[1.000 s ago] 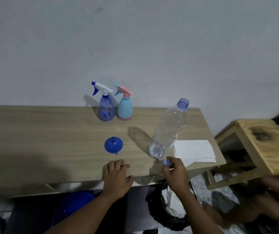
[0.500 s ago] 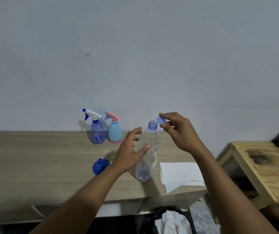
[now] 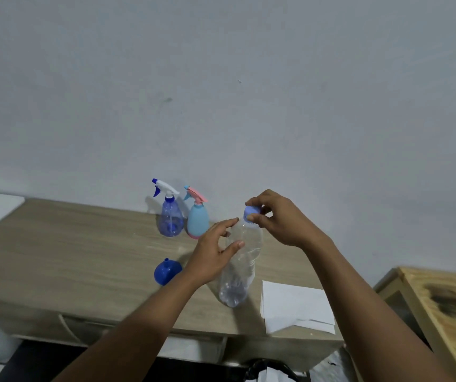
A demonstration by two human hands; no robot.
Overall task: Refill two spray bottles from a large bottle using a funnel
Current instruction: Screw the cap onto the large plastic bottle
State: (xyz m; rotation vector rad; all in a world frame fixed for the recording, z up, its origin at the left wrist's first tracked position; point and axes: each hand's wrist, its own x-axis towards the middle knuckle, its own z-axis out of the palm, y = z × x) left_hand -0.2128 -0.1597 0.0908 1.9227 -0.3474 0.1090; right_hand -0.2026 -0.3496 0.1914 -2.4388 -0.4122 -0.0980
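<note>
A large clear plastic bottle (image 3: 239, 271) stands upright near the front of the wooden table (image 3: 83, 257). My left hand (image 3: 213, 252) is wrapped around its upper body. My right hand (image 3: 279, 219) pinches the blue cap (image 3: 250, 213) sitting on the bottle's neck. Two spray bottles stand at the back by the wall: a translucent blue one (image 3: 171, 219) with a white trigger and a light blue one (image 3: 197, 219) with a pink trigger. A blue funnel (image 3: 166, 274) rests upside down on the table, left of the big bottle.
Folded white paper sheets (image 3: 295, 307) lie on the table's front right corner. A lower wooden stool (image 3: 447, 312) with a dark stain stands to the right. A grey wall rises behind the table.
My right hand brought the blue cap down from beside the neck onto the bottle's mouth. My left hand stayed around the bottle. The camera tilted up.
</note>
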